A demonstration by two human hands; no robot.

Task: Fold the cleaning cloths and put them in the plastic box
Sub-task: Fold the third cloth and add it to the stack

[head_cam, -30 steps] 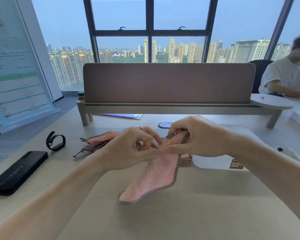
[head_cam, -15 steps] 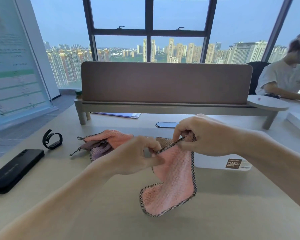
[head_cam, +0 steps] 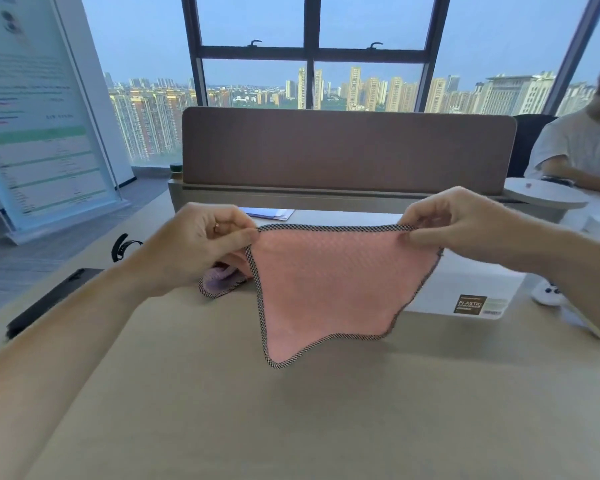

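Observation:
A pink cleaning cloth (head_cam: 329,289) with a dark checked border hangs spread out above the table. My left hand (head_cam: 201,244) pinches its top left corner and my right hand (head_cam: 454,223) pinches its top right corner. The top edge is stretched taut between them and the lower corners hang free. Behind it on the table lies a pile of other cloths (head_cam: 222,277), pink and purple, partly hidden by my left hand. The white plastic box (head_cam: 471,289) with a brown label stands to the right, partly covered by the cloth.
A black phone (head_cam: 49,299) and a black wristband (head_cam: 122,245) lie at the left of the wooden table (head_cam: 291,410). A brown desk divider (head_cam: 343,150) stands behind. A person sits at the far right. A poster board stands at left.
My hands have moved apart and lifted, opening the bunched cloth into a flat hanging sheet. Before, both hands held it close together near the middle.

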